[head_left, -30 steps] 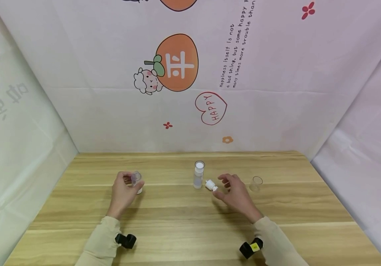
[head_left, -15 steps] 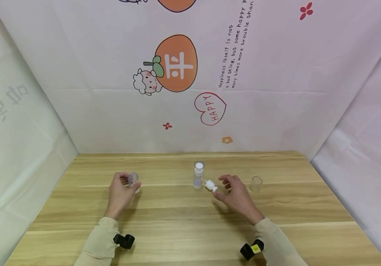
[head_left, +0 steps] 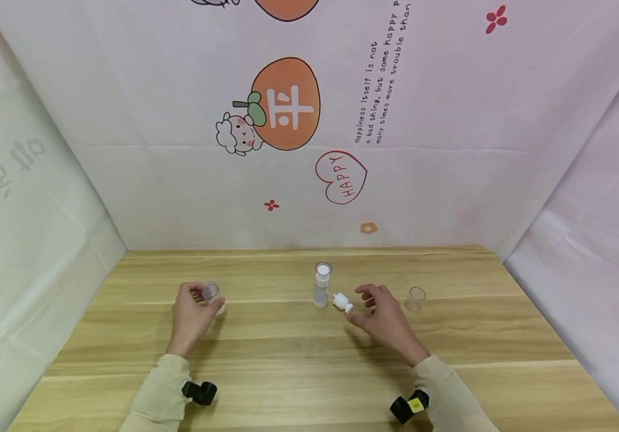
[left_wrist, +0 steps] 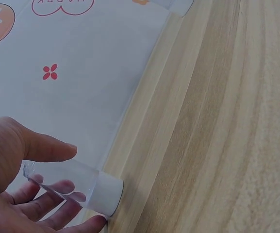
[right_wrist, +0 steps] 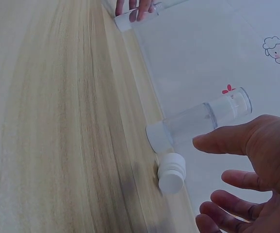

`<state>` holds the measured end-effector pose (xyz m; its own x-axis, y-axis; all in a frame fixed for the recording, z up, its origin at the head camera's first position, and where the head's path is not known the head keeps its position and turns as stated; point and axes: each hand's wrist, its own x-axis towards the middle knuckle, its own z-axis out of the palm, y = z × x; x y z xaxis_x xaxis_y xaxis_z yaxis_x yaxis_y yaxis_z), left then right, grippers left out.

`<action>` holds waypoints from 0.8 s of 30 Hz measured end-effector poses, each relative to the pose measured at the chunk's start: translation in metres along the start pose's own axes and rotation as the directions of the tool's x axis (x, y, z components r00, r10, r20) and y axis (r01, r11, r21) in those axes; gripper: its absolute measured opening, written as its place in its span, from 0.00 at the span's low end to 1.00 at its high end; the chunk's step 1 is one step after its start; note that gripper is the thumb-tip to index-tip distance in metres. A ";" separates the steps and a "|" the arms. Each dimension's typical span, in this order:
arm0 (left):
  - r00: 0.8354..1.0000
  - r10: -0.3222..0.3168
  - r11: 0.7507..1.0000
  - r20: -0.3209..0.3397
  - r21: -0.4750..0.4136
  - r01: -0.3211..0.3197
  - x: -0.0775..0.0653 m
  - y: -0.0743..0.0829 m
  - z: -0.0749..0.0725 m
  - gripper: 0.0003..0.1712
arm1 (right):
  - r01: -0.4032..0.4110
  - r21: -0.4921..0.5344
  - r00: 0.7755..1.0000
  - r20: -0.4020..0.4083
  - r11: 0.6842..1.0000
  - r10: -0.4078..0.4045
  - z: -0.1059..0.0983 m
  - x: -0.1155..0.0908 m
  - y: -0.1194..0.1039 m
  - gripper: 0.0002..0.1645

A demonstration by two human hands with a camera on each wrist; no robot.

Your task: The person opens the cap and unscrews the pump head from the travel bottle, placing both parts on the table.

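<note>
My left hand holds a clear bottle with a white base between thumb and fingers at the left of the table. In the left wrist view the fingertips show through its clear wall, and the base is close to the tabletop. Relaxed and spread, my right hand rests beside a small white pump head lying on its side. The thumb tip is right at the pump's end in the head view; the right wrist view shows a gap between fingers and pump head. A second clear bottle, white-based, stands upright left of the pump.
A clear cylindrical cap stands right of my right hand. The wooden table ends at a printed cloth backdrop, with cloth walls on both sides. Black wrist cameras sit on both sleeves.
My left hand has moved a little to the left with the bottle in it. The right hand, the pump head, the standing bottle and the cap have stayed in place.
</note>
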<state>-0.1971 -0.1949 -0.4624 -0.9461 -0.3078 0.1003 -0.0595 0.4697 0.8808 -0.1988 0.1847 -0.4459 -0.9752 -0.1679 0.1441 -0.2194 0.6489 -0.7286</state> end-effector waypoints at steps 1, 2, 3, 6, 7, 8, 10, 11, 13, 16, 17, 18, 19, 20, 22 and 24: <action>1.000 -0.005 1.000 0.004 0.000 0.005 0.000 0.000 0.000 0.31 | 0.000 0.000 1.000 0.000 1.000 0.000 0.000 0.000 0.000 0.29; 1.000 -0.009 1.000 0.006 -0.002 0.009 0.000 0.000 -0.001 0.31 | 0.001 0.000 1.000 -0.001 1.000 -0.001 0.000 0.000 0.000 0.29; 1.000 -0.010 1.000 0.008 -0.003 0.010 0.000 0.000 -0.001 0.31 | 0.001 -0.001 1.000 -0.002 1.000 -0.001 0.000 0.000 0.000 0.29; 1.000 -0.018 1.000 0.013 -0.007 0.018 0.000 0.000 -0.001 0.32 | 0.004 0.001 1.000 -0.005 1.000 -0.004 -0.001 -0.001 0.001 0.29; 1.000 -0.021 1.000 0.014 -0.009 0.021 0.000 0.000 -0.001 0.33 | 0.004 0.002 1.000 -0.006 1.000 -0.004 -0.001 -0.001 0.001 0.30; 1.000 -0.024 1.000 0.015 -0.012 0.024 0.000 0.001 -0.001 0.33 | 0.004 0.004 1.000 -0.006 1.000 -0.004 -0.001 -0.001 0.000 0.30; 0.999 -0.031 0.999 0.018 -0.019 0.032 0.000 0.001 -0.002 0.34 | 0.002 0.008 1.000 -0.008 1.000 -0.002 -0.001 -0.001 0.000 0.30; 0.999 -0.034 0.999 0.020 -0.024 0.034 -0.001 0.002 -0.002 0.34 | 0.002 0.010 1.000 -0.010 1.000 -0.002 -0.001 -0.001 0.000 0.30; 0.999 -0.036 0.999 0.023 -0.029 0.036 -0.001 0.003 -0.003 0.35 | 0.002 0.013 1.000 -0.011 1.000 -0.002 -0.001 -0.001 0.000 0.30; 0.999 -0.029 0.999 0.025 -0.027 0.029 -0.002 0.004 -0.004 0.37 | 0.004 0.013 1.000 -0.013 1.000 -0.004 -0.001 -0.002 0.000 0.29; 0.999 -0.024 0.999 0.025 -0.025 0.024 -0.002 0.005 -0.005 0.37 | 0.004 0.013 1.000 -0.014 1.000 -0.004 -0.001 -0.002 0.000 0.29; 1.000 -0.016 1.000 0.023 -0.021 0.017 -0.003 0.007 -0.006 0.37 | 0.005 0.013 1.000 -0.014 1.000 -0.004 -0.002 -0.002 0.000 0.29; 1.000 -0.007 1.000 0.019 -0.018 0.008 -0.003 0.008 -0.006 0.37 | 0.004 0.013 1.000 -0.013 1.000 -0.003 -0.002 -0.002 0.000 0.29; 1.000 0.004 1.000 0.015 -0.013 -0.004 -0.003 0.009 -0.007 0.37 | 0.003 0.012 1.000 -0.013 1.000 -0.003 -0.002 -0.002 0.000 0.29; 0.999 0.032 0.999 0.007 -0.001 -0.032 -0.003 0.012 -0.007 0.37 | 0.003 0.012 1.000 -0.013 1.000 -0.002 -0.002 -0.002 -0.001 0.30; 0.998 0.069 0.997 -0.006 0.017 -0.069 -0.004 0.016 -0.008 0.38 | 0.004 0.013 1.000 -0.014 1.000 -0.004 -0.002 -0.002 -0.001 0.30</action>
<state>-0.1921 -0.1929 -0.4450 -0.9461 -0.2795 0.1636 0.0006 0.5037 0.8639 -0.1971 0.1862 -0.4439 -0.9747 -0.1600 0.1558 -0.2226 0.6383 -0.7369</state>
